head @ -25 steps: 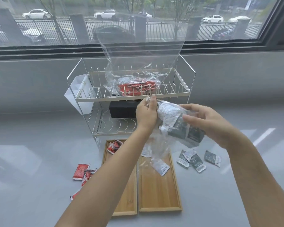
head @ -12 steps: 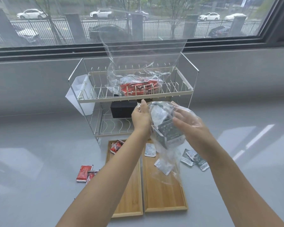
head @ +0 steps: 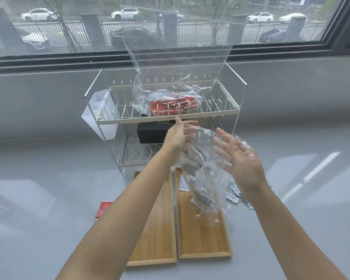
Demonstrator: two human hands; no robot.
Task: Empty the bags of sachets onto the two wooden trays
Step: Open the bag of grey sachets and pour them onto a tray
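Observation:
A clear plastic bag (head: 205, 178) with several grey sachets hangs over the right wooden tray (head: 204, 245), its lower end tilted down toward it. My left hand (head: 177, 139) pinches the bag's upper edge. My right hand (head: 239, 164) lies against the bag's right side, fingers spread, with film over the fingertips. The left wooden tray (head: 160, 241) lies beside it, partly hidden by my left forearm. A white sachet (head: 182, 182) rests at the right tray's far end. A second clear bag of red sachets (head: 173, 106) sits on the rack's top shelf.
A white two-tier wire dish rack (head: 216, 114) stands behind the trays, with a black box (head: 152, 134) on its lower shelf and a white cup (head: 98, 116) on its left side. Loose grey sachets (head: 233, 196) lie right of the trays, a red sachet (head: 103, 209) left.
My right hand has loosened from gripping the bag to spread fingers. The bag has dropped lower and tilted toward the right tray, and the sachets have slid down inside it.

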